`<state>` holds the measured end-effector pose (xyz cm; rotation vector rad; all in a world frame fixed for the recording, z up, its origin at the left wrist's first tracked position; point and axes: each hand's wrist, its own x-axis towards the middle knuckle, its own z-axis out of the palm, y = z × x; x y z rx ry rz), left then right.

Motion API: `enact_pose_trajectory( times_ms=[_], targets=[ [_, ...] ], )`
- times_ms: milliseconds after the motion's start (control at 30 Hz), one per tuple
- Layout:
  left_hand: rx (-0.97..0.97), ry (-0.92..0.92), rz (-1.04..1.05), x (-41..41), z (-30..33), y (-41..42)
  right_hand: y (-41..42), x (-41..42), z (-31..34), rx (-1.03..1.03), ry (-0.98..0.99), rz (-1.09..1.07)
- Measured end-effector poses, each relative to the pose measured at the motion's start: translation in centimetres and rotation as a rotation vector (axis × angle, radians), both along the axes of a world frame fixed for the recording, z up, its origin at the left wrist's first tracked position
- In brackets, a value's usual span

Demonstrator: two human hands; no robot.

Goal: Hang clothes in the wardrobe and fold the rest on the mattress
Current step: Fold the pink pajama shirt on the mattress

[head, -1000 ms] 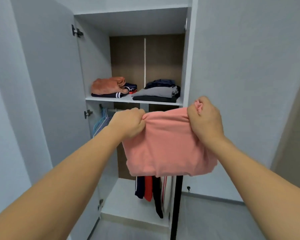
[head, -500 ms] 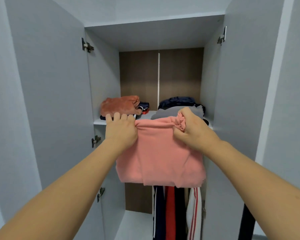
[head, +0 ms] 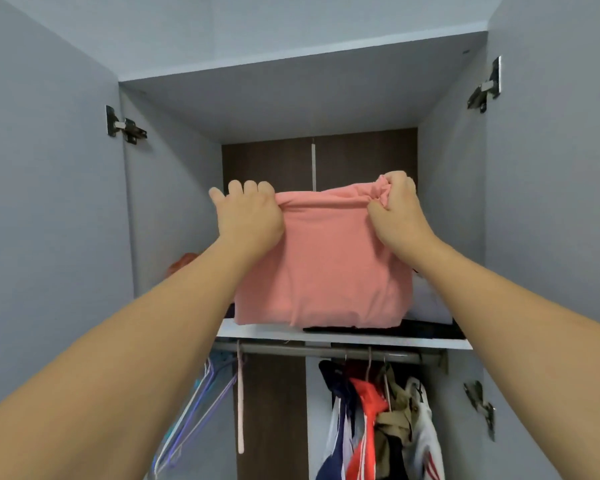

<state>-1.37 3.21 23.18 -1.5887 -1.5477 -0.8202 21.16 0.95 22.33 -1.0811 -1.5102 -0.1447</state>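
Observation:
A folded pink garment (head: 323, 265) hangs from both my hands inside the open wardrobe, over the upper shelf (head: 267, 331). My left hand (head: 248, 216) pinches its top left corner, fingers extended upward behind the cloth. My right hand (head: 394, 206) grips the bunched top right corner. The garment's lower edge sits at the shelf's front, over a dark folded pile (head: 395, 330). An orange folded item (head: 184, 263) peeks out at the shelf's left, mostly hidden by my left arm.
Below the shelf runs a rail (head: 326, 351) with empty hangers (head: 201, 403) on the left and several hung clothes (head: 374, 420) on the right. Both grey doors stand open, left door (head: 49, 220) and right door (head: 551, 202).
Both hands have lifted the pink garment up and forward into the shelf space. The view has moved closer to the wardrobe and tilted upward.

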Motion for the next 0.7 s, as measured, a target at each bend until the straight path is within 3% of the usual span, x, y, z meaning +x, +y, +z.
enact_pose_trajectory(
  times_ms=[400, 700],
  targets=[
    [0.093, -0.027, -0.175, 4.6, 6.4, 21.0, 18.7, 1.4, 4.8, 0.150, 0.243, -0.355],
    [-0.066, -0.077, -0.230, 12.1, 8.7, 34.1, 31.5, 8.3, 8.5, 0.116, 0.087, -0.539]
  ],
)
